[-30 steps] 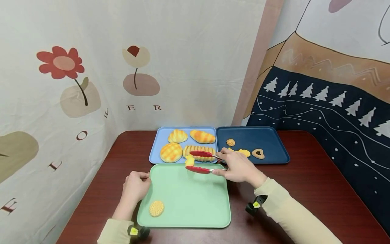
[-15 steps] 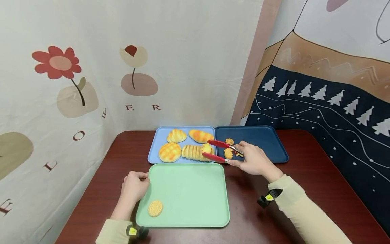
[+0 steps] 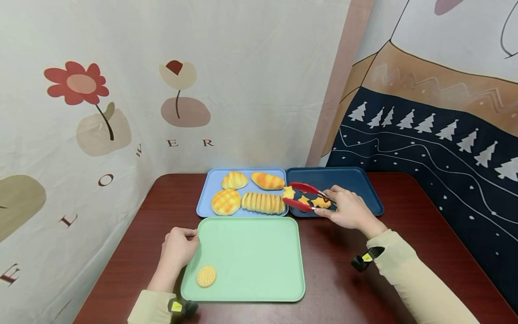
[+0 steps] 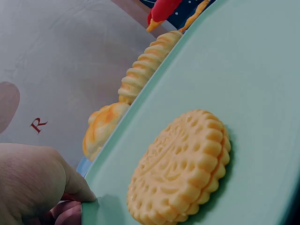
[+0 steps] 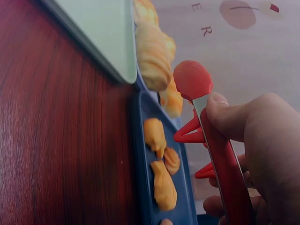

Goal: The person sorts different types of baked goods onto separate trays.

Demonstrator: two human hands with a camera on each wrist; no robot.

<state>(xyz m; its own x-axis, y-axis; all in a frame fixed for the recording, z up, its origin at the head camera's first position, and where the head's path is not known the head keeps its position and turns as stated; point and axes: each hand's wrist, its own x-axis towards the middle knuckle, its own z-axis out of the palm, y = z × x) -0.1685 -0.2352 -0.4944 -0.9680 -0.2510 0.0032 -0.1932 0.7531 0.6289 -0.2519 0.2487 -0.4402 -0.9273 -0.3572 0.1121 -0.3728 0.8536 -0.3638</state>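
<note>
My right hand grips red-headed metal tongs over the left end of the navy tray. Between the tong heads is a small yellow star-shaped cookie, level with the seam between the two back trays; in the right wrist view it is hidden behind the tong head. Below the tongs, a star-like cookie and a longer yellow cookie lie on the navy tray. My left hand pinches the left rim of the light green tray, where a round biscuit lies near the front left.
At the back left stands a light blue tray with several toy breads, among them a ridged loaf and a round bun. A swirl cookie shows in the right wrist view. Behind the brown table hangs a printed curtain.
My right hand has carried the tongs, with the star-shaped cookie between their heads, rightward from above the green tray's back edge to the navy tray. My left hand stays on the green tray's rim.
</note>
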